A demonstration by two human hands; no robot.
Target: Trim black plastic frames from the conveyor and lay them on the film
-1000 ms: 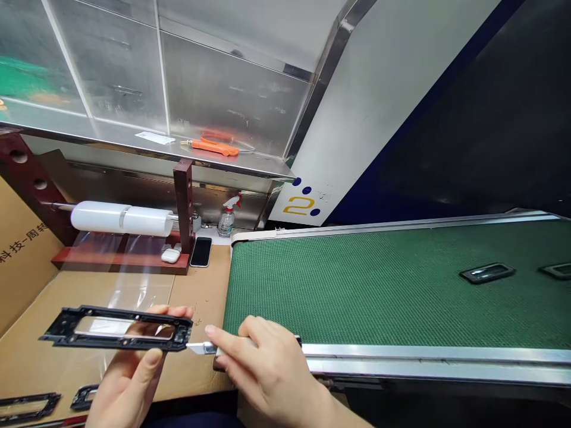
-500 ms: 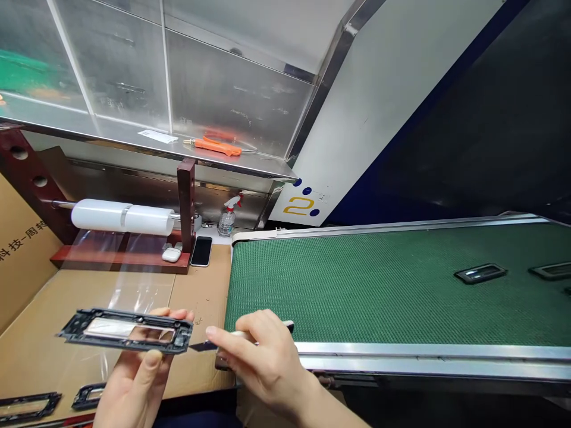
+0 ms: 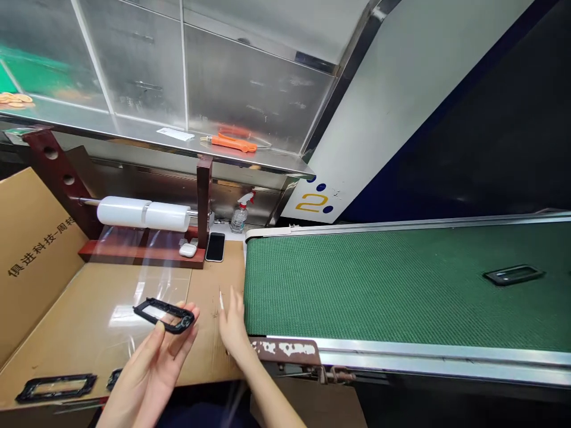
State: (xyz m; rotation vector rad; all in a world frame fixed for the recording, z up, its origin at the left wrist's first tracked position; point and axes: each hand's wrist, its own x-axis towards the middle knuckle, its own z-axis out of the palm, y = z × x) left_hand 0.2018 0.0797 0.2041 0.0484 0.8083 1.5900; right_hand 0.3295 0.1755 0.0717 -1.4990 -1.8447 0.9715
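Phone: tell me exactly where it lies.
The phone lies left of centre in the head view, just right of the dark red stand and left of the green belt.

The left hand [image 3: 154, 362] holds a black frame [image 3: 181, 324] tilted above the desk [image 3: 206, 351]. The right hand [image 3: 234, 327] is at the right edge of the desk, and beside its thumb shows a slim pointed tool [image 3: 220, 300]. At the near left corner lies another frame [image 3: 27, 389]. Along the far edge is a red-brown stand [image 3: 204, 202], which carries two white rolls [image 3: 167, 216]. In the far right corner lies a phone [image 3: 216, 246]. A dark part [image 3: 513, 274] lies on the green belt [image 3: 357, 285], well apart from its left end
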